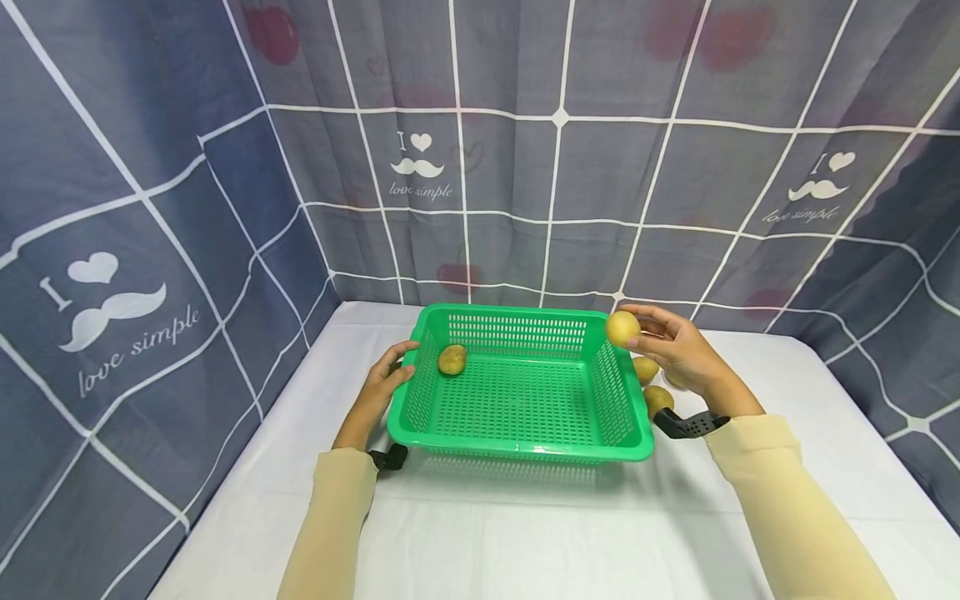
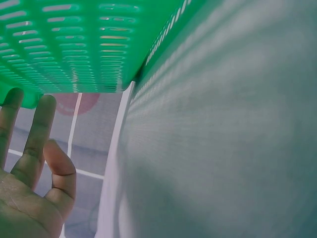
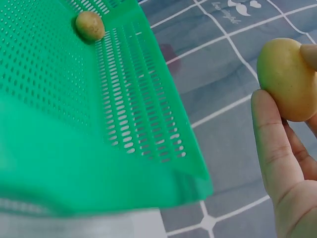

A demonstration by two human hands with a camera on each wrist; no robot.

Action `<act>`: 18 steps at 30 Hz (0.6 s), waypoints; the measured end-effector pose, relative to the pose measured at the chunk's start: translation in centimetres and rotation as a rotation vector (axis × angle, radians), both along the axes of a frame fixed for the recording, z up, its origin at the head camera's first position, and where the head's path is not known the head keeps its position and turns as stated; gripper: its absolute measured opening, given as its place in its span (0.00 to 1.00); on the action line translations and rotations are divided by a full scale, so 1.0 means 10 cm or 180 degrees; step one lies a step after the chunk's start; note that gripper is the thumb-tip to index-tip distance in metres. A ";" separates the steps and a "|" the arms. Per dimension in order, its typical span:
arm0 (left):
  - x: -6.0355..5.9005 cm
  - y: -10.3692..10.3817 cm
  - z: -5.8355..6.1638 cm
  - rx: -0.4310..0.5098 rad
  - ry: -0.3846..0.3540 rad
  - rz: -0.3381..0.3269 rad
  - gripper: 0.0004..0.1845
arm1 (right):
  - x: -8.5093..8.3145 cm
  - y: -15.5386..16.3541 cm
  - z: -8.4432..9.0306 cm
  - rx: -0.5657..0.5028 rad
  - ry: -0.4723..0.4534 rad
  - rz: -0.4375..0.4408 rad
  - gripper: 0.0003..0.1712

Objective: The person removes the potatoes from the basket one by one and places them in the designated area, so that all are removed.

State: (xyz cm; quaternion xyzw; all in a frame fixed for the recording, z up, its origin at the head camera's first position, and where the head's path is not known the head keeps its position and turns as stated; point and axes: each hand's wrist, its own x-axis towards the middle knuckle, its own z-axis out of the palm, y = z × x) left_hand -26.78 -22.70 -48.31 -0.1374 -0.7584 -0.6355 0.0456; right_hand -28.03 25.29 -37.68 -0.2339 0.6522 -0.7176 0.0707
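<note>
A green plastic basket (image 1: 519,451) with slotted walls stands on the white-covered table. One potato (image 1: 452,360) lies inside it, near the left wall. At the basket's left rim is my left hand (image 1: 377,390), touching it with extended fingertips; the left wrist view shows the fingers (image 2: 35,141) against the rim from below. My right hand (image 1: 688,357) pinches a smooth yellow potato (image 3: 283,82) between thumb and fingers. In the head view that potato overlaps the back right corner of the rim; the right wrist view shows a gap between potato and basket.
Beside the basket's right wall lie more potatoes (image 1: 658,400) on the table, one partly hidden by my right hand. A grey checked curtain (image 1: 510,167) hangs behind the table and along its left and right sides. Black camera straps circle both wrists.
</note>
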 end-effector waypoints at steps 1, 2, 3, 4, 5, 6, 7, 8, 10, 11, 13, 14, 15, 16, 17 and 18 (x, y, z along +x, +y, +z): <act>0.00 0.00 0.00 -0.0007 0.0004 0.0001 0.27 | 0.00 0.02 -0.01 0.0067 0.0012 -0.0035 0.27; 0.00 0.00 0.00 -0.0012 0.0004 0.0001 0.27 | 0.01 0.05 -0.03 0.0130 0.0020 -0.0068 0.27; -0.01 0.00 0.00 -0.0015 -0.0001 0.0003 0.27 | 0.02 0.07 -0.04 0.0174 0.0016 -0.0093 0.27; -0.01 0.01 0.00 -0.0012 -0.0005 0.0006 0.27 | 0.02 0.10 -0.05 0.0243 0.0013 -0.0126 0.27; -0.01 0.00 0.00 -0.0003 -0.0010 0.0008 0.27 | 0.03 0.12 -0.07 0.0290 0.0009 -0.0143 0.27; -0.01 0.00 0.00 -0.0005 -0.0007 0.0012 0.27 | 0.04 0.14 -0.08 0.0337 0.0005 -0.0165 0.28; -0.01 0.00 0.00 -0.0004 -0.0010 0.0011 0.27 | 0.04 0.16 -0.09 0.0367 -0.0001 -0.0180 0.28; -0.01 0.00 0.00 -0.0006 -0.0010 0.0011 0.27 | 0.05 0.18 -0.10 0.0361 -0.0025 -0.0184 0.29; 0.00 0.00 0.00 0.0009 0.0000 0.0010 0.27 | 0.06 0.22 -0.12 0.0358 -0.0055 -0.0203 0.30; 0.00 0.00 0.00 0.0008 0.0009 0.0014 0.27 | 0.07 0.23 -0.13 0.0351 -0.0058 -0.0210 0.30; 0.00 0.00 0.00 0.0004 0.0005 0.0016 0.27 | 0.08 0.26 -0.14 0.0323 -0.0101 -0.0224 0.30; 0.00 0.00 0.01 0.0011 0.0002 0.0010 0.27 | 0.08 0.28 -0.14 0.0296 -0.0132 -0.0220 0.29; 0.00 0.00 0.01 0.0010 -0.0001 0.0007 0.27 | 0.09 0.30 -0.15 0.0287 -0.0158 -0.0224 0.29; 0.00 0.00 0.01 0.0011 -0.0016 0.0012 0.27 | 0.09 0.32 -0.15 0.0263 -0.0191 -0.0221 0.29; 0.00 0.00 0.01 0.0005 -0.0032 0.0015 0.27 | 0.09 0.34 -0.16 0.0238 -0.0216 -0.0213 0.29; 0.00 0.00 0.01 0.0008 -0.0050 0.0016 0.27 | 0.09 0.36 -0.16 0.0200 -0.0242 -0.0197 0.28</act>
